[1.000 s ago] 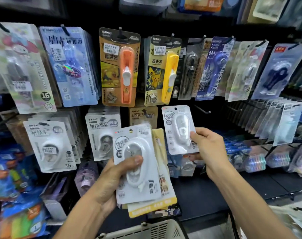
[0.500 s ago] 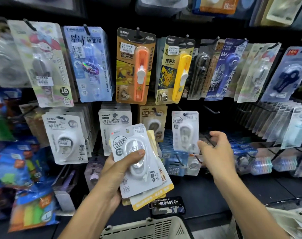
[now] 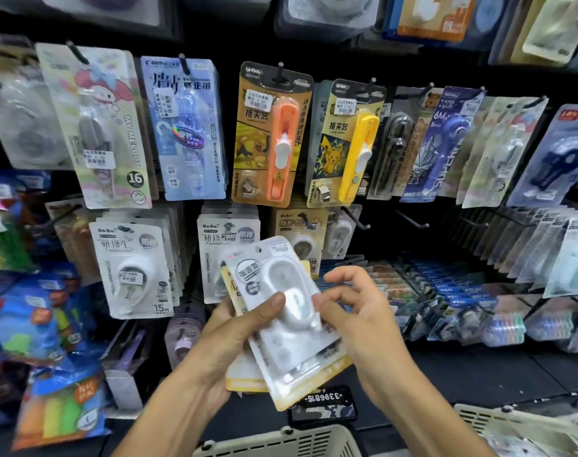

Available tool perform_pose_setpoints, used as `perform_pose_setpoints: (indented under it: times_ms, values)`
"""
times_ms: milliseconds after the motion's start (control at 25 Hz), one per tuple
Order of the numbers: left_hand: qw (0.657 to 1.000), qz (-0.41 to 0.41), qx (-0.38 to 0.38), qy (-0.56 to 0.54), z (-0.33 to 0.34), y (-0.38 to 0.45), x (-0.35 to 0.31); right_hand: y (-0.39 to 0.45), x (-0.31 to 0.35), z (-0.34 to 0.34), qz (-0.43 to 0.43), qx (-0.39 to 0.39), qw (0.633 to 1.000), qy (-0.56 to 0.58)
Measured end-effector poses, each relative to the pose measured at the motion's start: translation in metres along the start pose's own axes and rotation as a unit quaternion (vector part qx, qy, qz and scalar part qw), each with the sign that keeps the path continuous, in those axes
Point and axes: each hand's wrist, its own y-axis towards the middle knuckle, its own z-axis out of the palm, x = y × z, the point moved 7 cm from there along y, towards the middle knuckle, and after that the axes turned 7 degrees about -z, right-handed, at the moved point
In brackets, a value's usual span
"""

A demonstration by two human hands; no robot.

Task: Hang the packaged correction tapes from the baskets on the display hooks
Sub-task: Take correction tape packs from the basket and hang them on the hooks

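Observation:
My left hand [image 3: 228, 338] grips a fanned stack of packaged correction tapes [image 3: 281, 311], thumb pressed on the blister of the white top pack. Yellow-backed packs show beneath it. My right hand [image 3: 360, 321] is at the stack's right edge with its fingers loosely curled. One fingertip touches the top pack's blister, and no grip is visible. A single white correction tape pack [image 3: 339, 237] hangs on a lower-row display hook behind the stack, beside a tan pack [image 3: 299, 225].
Two bare hooks [image 3: 357, 222] [image 3: 413, 223] jut out to the right of the hung pack. Full rows of carded stationery fill the wall above and on both sides. A cream basket [image 3: 281, 440] sits below my hands, with another basket [image 3: 511, 427] at lower right. A numbered tag [image 3: 324, 402] lies on the dark shelf.
My right hand let go of the single white pack, leaving it hanging on the lower hook, and came back down to the stack. My left hand tilted the stack rightward.

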Motion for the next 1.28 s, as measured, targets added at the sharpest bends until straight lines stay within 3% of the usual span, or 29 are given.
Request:
perform_pose_setpoints:
  times_ms: [200,440,560,680,760,840,960,1040,1120,1200,1280]
  values:
    - [0.999,0.036,-0.010,0.008,-0.006,0.006,-0.003,0.012,-0.008,-0.043,-0.004,-0.171,0.984,0.047]
    - [0.998,0.040,-0.041,0.028,-0.001,0.013,0.008,0.008,-0.024,-0.023,-0.049,-0.174,0.983,-0.014]
    - [0.996,0.032,-0.070,0.041,-0.002,0.011,0.011,0.013,-0.022,-0.046,-0.065,-0.229,0.971,-0.023]
    - [0.994,0.055,-0.096,0.023,-0.017,0.009,-0.004,0.020,-0.014,-0.091,-0.074,-0.291,0.948,-0.106]
    - [0.993,0.064,-0.098,0.031,-0.023,0.008,-0.010,0.022,-0.015,-0.105,-0.066,-0.291,0.934,-0.195]
    - [0.992,0.066,-0.098,0.049,-0.022,0.007,-0.009,0.024,-0.017,-0.104,-0.064,-0.270,0.929,-0.246]
    - [0.991,0.062,-0.099,0.063,-0.018,0.010,-0.004,0.031,-0.035,-0.096,0.037,-0.226,0.966,-0.124]
    - [0.990,0.070,-0.106,0.068,-0.015,0.011,-0.004,0.026,-0.037,-0.088,0.069,-0.180,0.969,-0.155]
    - [0.987,0.088,-0.111,0.070,-0.013,0.011,-0.007,0.016,-0.030,-0.061,0.025,-0.081,0.979,-0.184]
    - [0.986,0.102,-0.108,0.073,-0.009,0.011,-0.010,0.003,-0.032,-0.019,0.035,0.079,0.994,-0.067]
    - [0.989,0.097,-0.086,0.075,-0.008,0.012,-0.011,-0.002,-0.038,0.001,0.054,0.133,0.990,-0.013]
